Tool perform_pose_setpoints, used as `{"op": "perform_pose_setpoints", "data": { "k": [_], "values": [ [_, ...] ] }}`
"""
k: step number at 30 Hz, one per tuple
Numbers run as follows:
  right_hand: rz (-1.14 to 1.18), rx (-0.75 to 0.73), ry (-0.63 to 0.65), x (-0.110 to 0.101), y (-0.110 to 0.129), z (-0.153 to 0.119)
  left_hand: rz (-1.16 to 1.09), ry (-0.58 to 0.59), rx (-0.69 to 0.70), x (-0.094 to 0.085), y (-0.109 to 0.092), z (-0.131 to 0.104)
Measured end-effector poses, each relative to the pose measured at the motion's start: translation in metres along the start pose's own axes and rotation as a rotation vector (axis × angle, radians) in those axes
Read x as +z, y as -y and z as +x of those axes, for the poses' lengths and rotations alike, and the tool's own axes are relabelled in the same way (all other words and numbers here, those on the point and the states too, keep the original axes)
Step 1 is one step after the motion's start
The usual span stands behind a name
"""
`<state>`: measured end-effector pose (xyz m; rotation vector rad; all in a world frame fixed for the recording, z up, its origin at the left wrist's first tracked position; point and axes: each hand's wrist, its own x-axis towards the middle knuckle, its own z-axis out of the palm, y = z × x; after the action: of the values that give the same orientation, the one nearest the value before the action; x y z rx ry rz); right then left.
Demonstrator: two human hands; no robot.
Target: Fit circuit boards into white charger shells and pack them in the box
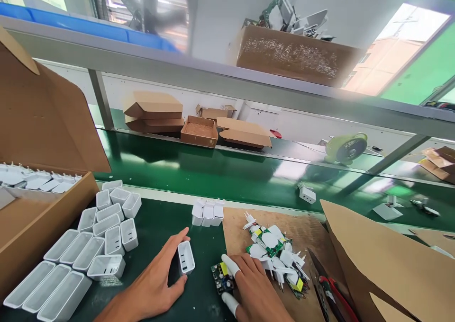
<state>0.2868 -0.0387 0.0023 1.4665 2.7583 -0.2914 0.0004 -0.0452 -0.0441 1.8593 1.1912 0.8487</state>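
Observation:
My left hand [159, 272] has its thumb and fingers around a white plastic charger case [186, 257], whose slotted end faces up. In my right hand [254, 284], the thumb and index finger, both in white finger cots, grip the edges of a small circuit board [221, 279] with a yellow part on it. Right of that hand, a pile of circuit boards with white plug parts [272, 244] lies on a brown cardboard sheet [305, 227]. Several white plug pieces [208, 212] stand together beyond my hands.
Rows of white cases [76, 248] sit at left, beside an open carton [46, 218] holding white parts. Red-handled pliers [336, 293] lie at right by a cardboard box [394, 265]. Behind runs a green conveyor belt [213, 170] with loose parts. A metal shelf beam [227, 78] crosses above.

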Motion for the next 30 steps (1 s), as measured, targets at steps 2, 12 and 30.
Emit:
{"op": "perform_pose_setpoints", "data": {
  "k": [2, 12, 30],
  "values": [
    [0.033, -0.059, -0.057, 0.005, -0.004, -0.007, -0.011, -0.012, 0.008, 0.000, 0.000, 0.001],
    [0.541, -0.057, -0.426, 0.009, 0.011, -0.012, -0.040, -0.040, -0.041, 0.011, 0.009, 0.006],
    [0.114, -0.223, -0.468, -0.011, 0.049, 0.012, 0.060, -0.033, 0.241, 0.017, 0.007, 0.002]
  ]
}}
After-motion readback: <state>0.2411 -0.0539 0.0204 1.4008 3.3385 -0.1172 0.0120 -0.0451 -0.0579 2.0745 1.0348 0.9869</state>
